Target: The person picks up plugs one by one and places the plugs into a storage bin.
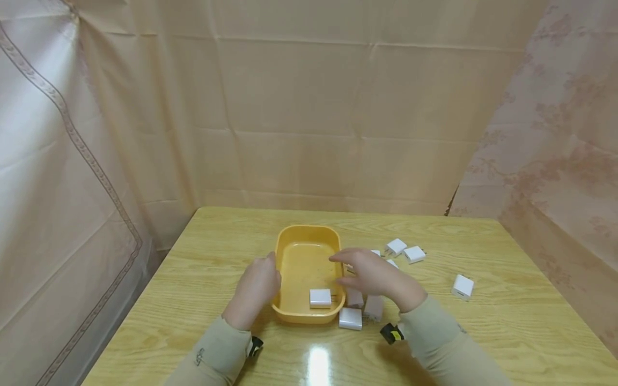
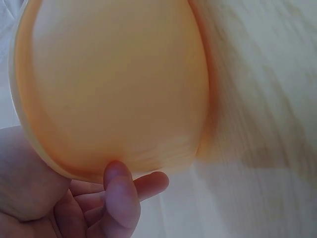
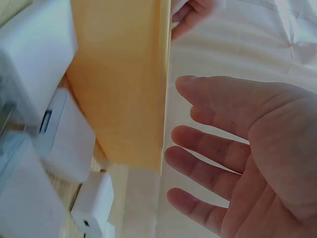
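A yellow plastic tray [image 1: 305, 271] sits on the table in the head view, one white USB charger plug [image 1: 320, 298] lying in its near right part. At the tray's left rim, my left hand [image 1: 256, 289] grips the side with curled fingers; the left wrist view shows its fingers [image 2: 121, 198] against the rim. My right hand [image 1: 374, 273] hovers by the right rim, its fingers spread and fairly straight, holding nothing in the right wrist view. Beneath and beside it lie white charger plugs [image 1: 350, 318], some partly hidden by the hand. One plug [image 3: 69, 139] shows its USB port.
Further back on the right are more charger plugs [image 1: 396, 246], some with metal prongs showing. A single plug [image 1: 462, 287] lies apart at the right. The wooden table [image 1: 193, 300] meets hanging beige cloth [image 1: 309, 107] behind, with more cloth at both sides.
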Motion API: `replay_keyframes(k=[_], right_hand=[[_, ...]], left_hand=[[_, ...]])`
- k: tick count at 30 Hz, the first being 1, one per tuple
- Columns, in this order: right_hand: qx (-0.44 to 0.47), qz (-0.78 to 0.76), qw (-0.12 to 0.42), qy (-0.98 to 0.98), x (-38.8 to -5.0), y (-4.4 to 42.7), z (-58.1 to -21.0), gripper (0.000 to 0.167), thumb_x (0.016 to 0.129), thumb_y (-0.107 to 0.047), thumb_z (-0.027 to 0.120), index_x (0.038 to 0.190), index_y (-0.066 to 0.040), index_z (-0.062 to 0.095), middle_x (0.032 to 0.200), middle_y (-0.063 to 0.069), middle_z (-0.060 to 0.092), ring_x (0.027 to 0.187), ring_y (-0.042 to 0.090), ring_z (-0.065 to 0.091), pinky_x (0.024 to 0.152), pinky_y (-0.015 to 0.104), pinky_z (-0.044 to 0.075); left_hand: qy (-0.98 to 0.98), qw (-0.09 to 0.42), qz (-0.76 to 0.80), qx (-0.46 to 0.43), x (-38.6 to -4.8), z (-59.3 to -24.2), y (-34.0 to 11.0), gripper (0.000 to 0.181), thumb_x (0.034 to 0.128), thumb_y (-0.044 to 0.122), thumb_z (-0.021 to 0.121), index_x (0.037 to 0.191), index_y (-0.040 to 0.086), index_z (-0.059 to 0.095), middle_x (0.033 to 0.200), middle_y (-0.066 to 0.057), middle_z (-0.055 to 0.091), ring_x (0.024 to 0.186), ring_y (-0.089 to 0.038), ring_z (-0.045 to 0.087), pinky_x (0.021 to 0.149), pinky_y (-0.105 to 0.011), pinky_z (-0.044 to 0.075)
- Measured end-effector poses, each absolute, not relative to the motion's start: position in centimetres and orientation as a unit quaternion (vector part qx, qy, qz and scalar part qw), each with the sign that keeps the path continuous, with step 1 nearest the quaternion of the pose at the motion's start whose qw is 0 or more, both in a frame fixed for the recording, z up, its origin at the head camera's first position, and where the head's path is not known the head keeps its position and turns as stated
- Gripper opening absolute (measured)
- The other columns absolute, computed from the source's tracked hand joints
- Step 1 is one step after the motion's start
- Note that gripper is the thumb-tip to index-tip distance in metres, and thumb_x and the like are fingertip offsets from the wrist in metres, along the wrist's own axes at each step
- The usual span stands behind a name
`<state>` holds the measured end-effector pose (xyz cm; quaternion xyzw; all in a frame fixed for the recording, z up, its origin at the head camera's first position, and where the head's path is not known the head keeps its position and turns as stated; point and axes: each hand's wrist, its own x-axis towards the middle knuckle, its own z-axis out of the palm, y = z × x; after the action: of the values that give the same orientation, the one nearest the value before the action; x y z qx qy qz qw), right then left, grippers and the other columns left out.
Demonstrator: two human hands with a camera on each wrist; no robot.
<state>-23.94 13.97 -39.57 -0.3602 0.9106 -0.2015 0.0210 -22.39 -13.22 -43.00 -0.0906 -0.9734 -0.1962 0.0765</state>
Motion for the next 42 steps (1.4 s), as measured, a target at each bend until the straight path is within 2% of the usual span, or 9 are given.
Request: replay_keyframes(k=[9,21,28,35,42], right_hand=[[-0.313,-0.233,0.014,0.92,-24.1,16.4,-40.0,0.049,0.096,-0.026,0.073,0.138,-0.004,0.062,0.135,0.011,0.062,0.126,0.03,0.057,0.105,0.05,0.045],[-0.308,-0.238,-0.012,0.921,-24.3,20.2,-40.4,0.048,0.093,-0.017,0.075,0.135,0.002,0.062,0.133,0.016,0.064,0.123,0.037,0.059,0.101,0.055,0.047],[-0.286,-0.25,-0.003,0.925,-24.0,22.3,-40.2,0.05,0.096,-0.026,0.073,0.137,0.0,0.061,0.131,0.014,0.064,0.119,0.037,0.06,0.098,0.055,0.048],[-0.27,-0.249,-0.005,0.93,-23.5,23.8,-40.2,0.05,0.096,-0.018,0.072,0.14,0.001,0.058,0.136,0.017,0.061,0.125,0.039,0.057,0.102,0.06,0.044],[-0.239,-0.243,-0.003,0.94,-23.0,25.6,-40.4,0.05,0.096,-0.019,0.072,0.141,-0.003,0.059,0.138,0.017,0.06,0.12,0.041,0.059,0.096,0.06,0.048]], left_hand=[[-0.974,0.074,-0.192,-0.093,-22.4,-43.0,-13.3,0.042,0.0923,-0.001,0.059,0.13,-0.019,0.053,0.094,-0.027,0.068,0.076,-0.03,0.069,0.059,-0.037,0.058],[-0.974,0.064,-0.197,-0.09,-22.5,-43.0,-13.2,0.043,0.0934,0.0,0.058,0.132,-0.018,0.052,0.096,-0.027,0.068,0.076,-0.029,0.069,0.059,-0.036,0.057],[-0.975,0.063,-0.193,-0.09,-22.5,-43.1,-13.2,0.044,0.0936,0.001,0.058,0.132,-0.018,0.052,0.096,-0.027,0.068,0.076,-0.03,0.069,0.059,-0.036,0.058],[-0.975,0.063,-0.194,-0.089,-22.6,-43.3,-13.3,0.043,0.0932,0.0,0.058,0.132,-0.018,0.052,0.095,-0.027,0.068,0.074,-0.028,0.068,0.057,-0.036,0.057],[-0.975,0.07,-0.191,-0.09,-22.6,-43.3,-13.3,0.041,0.093,0.001,0.058,0.13,-0.017,0.054,0.092,-0.026,0.068,0.075,-0.031,0.069,0.058,-0.037,0.057]])
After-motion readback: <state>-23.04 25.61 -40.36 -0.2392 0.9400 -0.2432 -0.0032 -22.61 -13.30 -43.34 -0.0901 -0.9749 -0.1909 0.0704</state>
